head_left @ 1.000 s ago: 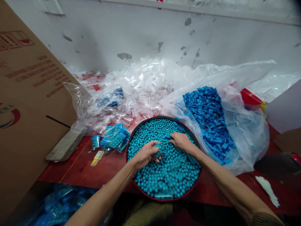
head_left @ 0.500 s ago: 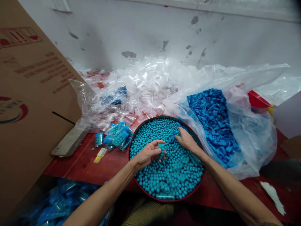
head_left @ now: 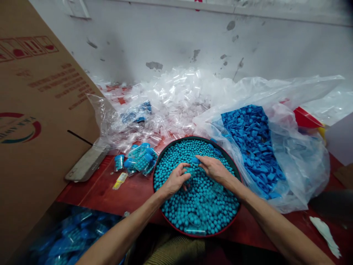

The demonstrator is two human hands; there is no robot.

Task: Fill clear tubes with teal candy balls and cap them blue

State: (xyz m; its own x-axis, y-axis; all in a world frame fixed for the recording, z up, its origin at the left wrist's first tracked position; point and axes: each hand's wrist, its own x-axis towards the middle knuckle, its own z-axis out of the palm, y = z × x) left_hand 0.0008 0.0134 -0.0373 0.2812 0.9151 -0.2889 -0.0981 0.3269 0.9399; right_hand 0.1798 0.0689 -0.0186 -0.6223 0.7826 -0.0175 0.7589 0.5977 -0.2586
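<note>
A round, dark-rimmed tub (head_left: 237,173) full of small teal balls (head_left: 176,208) stands in front of me. Over the balls, my left hand (head_left: 175,181) is closed around a small clear container (head_left: 189,171) with teal balls in it, partly hidden by the fingers. My right hand (head_left: 216,170) pinches a blue cap (head_left: 195,160) just above and beside that container; whether the two touch I cannot tell. More blue caps (head_left: 216,150) lie on the balls near the tub's far right rim. A clear empty-looking container (head_left: 194,219) lies on the balls near the front.
Right of the tub, a clear plastic bag (head_left: 302,165) holds many blue caps (head_left: 250,143). Clear containers (head_left: 176,99) are heaped behind. Filled, capped containers (head_left: 142,158) lie left on the red table (head_left: 91,197). A large cardboard box (head_left: 41,147) stands at left.
My right hand has moved left from the loose caps at the tub's right side, bringing a blue cap to the container in my left hand. The view has shifted slightly.
</note>
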